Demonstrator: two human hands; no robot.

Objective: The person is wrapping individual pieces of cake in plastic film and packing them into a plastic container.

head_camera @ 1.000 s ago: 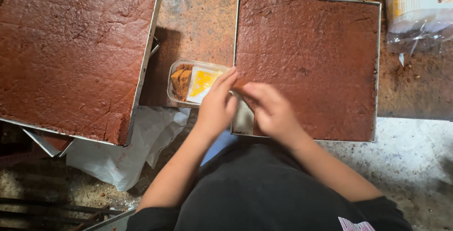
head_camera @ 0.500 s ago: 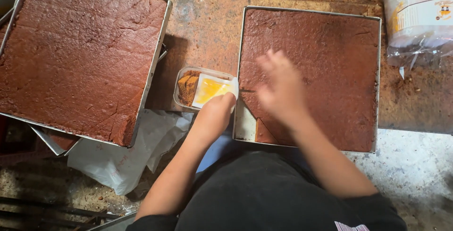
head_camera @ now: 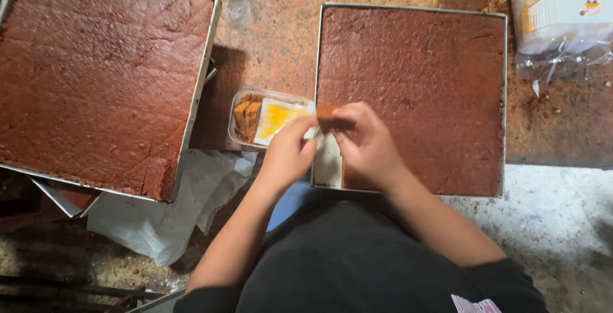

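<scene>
- At the near left corner of the square metal tray of brown sheet cake [head_camera: 412, 96], the right hand [head_camera: 367, 147] has its fingers pinched together on a small brown cut piece of cake [head_camera: 326, 110], lifted just above the tray's left rim.
- The left hand [head_camera: 287, 153] sits just beside it, fingertips closed toward the same piece at the rim, touching or nearly touching it; which one, I cannot tell.
- Under the hands the tray's corner shows a pale bare strip [head_camera: 328, 163] where cake is gone, so the step in hand looks like lifting cut pieces out one at a time.
- The small clear plastic tub [head_camera: 271, 118] with a yellow and white slip and brown pieces inside stands touching the tray's left side, directly beside the held piece.
- Judging from this, the next move calls for a short carry leftward over the rim and a gentle release, since the soft crumb could break under a hard pinch.
- A second, larger tray of brown cake [head_camera: 102, 76] lies well apart on the worn brown tabletop [head_camera: 268, 25].
</scene>
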